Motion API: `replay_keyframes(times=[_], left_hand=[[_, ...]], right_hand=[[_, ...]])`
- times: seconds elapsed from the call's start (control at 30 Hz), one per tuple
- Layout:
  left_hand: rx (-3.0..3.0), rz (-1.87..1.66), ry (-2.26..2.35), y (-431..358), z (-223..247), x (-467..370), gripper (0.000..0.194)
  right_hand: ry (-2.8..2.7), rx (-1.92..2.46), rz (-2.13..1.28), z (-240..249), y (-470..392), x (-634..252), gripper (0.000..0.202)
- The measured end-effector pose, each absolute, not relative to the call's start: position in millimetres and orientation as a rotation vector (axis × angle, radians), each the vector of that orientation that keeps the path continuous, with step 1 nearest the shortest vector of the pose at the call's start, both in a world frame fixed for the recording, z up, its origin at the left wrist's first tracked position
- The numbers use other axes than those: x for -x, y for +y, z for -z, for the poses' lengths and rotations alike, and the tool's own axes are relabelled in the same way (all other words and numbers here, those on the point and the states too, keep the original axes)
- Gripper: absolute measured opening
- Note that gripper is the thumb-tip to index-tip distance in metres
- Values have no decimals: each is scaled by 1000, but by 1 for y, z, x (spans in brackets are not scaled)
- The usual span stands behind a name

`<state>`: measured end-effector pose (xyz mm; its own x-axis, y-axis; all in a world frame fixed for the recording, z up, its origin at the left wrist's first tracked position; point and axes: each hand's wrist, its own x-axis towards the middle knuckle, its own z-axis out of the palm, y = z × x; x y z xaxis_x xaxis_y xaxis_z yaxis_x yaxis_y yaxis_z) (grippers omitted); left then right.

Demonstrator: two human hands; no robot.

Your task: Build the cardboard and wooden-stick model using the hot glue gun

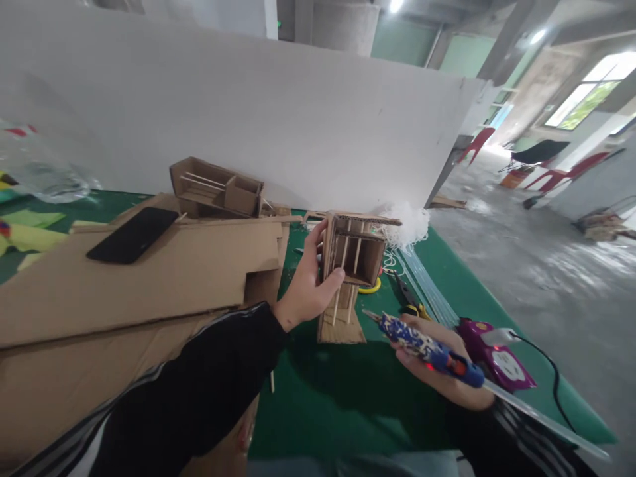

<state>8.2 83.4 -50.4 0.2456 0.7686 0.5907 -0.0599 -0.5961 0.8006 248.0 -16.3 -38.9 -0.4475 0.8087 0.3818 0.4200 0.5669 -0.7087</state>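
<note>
My left hand (311, 288) grips a small cardboard box frame (330, 262) by its left side, thumb across the front. Thin wooden sticks (342, 258) run up through the frame, which is held upright above the green table. In my right hand (447, 371) is a blue hot glue gun (422, 344), its body covered in pale dried glue. A clear glue stick (546, 421) juts from its rear. The metal nozzle points left toward the frame's lower part, apart from it. A small red light glows on the gun.
Cardboard sheets (149, 285) cover the left, bearing a black phone (133, 235). Behind them sits another cardboard box (216, 189). Pliers (410, 295), clear glue sticks (430, 285), white stringy material (407, 224) and a purple power strip (501, 361) lie at right. A white partition (278, 112) stands behind.
</note>
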Motion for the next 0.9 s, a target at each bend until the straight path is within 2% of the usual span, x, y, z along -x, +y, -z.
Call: replay_keyframes(times=[0.13, 0.23, 0.57, 0.73, 0.9], left_hand=[[-1795, -1435, 649, 86, 52, -8, 74], [-1804, -1441, 651, 87, 53, -8, 74], [-1767, -1392, 638, 86, 52, -7, 72], [-1764, -1387, 671, 85, 51, -6, 73], [-1776, -1349, 650, 83, 47, -4, 72]], right_hand=[[-2165, 634, -706, 56, -9, -230, 27], [-2292, 487, -587, 57, 0, -216, 44], [-2274, 350, -690, 45, 13, -200, 45], [-2288, 376, -718, 50, 11, -202, 34], [-2388, 575, -724, 52, 9, -205, 48]])
